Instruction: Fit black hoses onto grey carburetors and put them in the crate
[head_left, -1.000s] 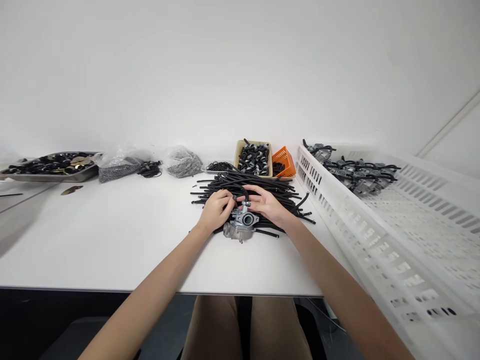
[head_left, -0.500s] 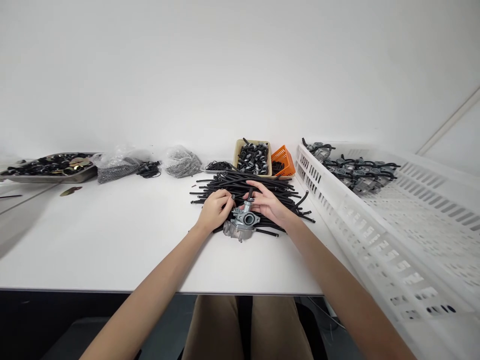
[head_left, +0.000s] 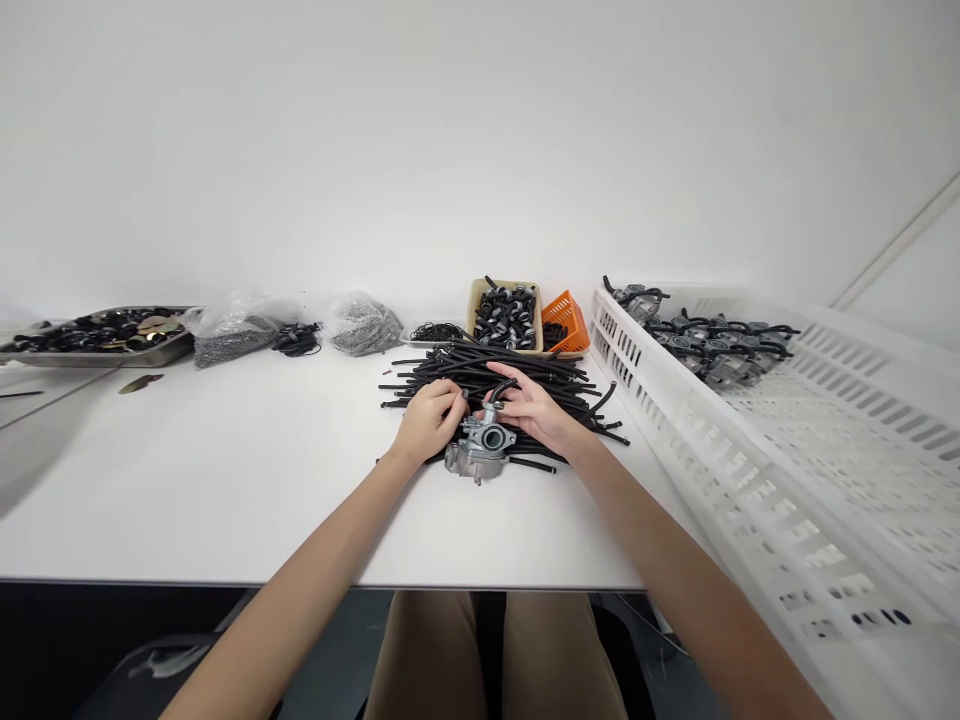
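A small grey metal carburetor (head_left: 478,448) stands on the white table (head_left: 247,470) in front of a heap of black rubber hoses (head_left: 487,372). My left hand (head_left: 429,420) is curled against its left side, fingers closed on it. My right hand (head_left: 532,408) pinches a short black hose (head_left: 504,386) that curves up from the top of the carburetor. Both hands rest over the near edge of the hose heap.
A large white slotted crate (head_left: 787,450) on the right holds several carburetors with hoses (head_left: 712,345). Behind the heap stand a beige tub of black parts (head_left: 507,312) and an orange basket (head_left: 568,322). Plastic bags (head_left: 300,328) and a metal tray (head_left: 97,336) sit far left.
The short hose has gone from looping between both hands to standing on the carburetor's top under my right fingers. My left hand has settled onto the carburetor body.
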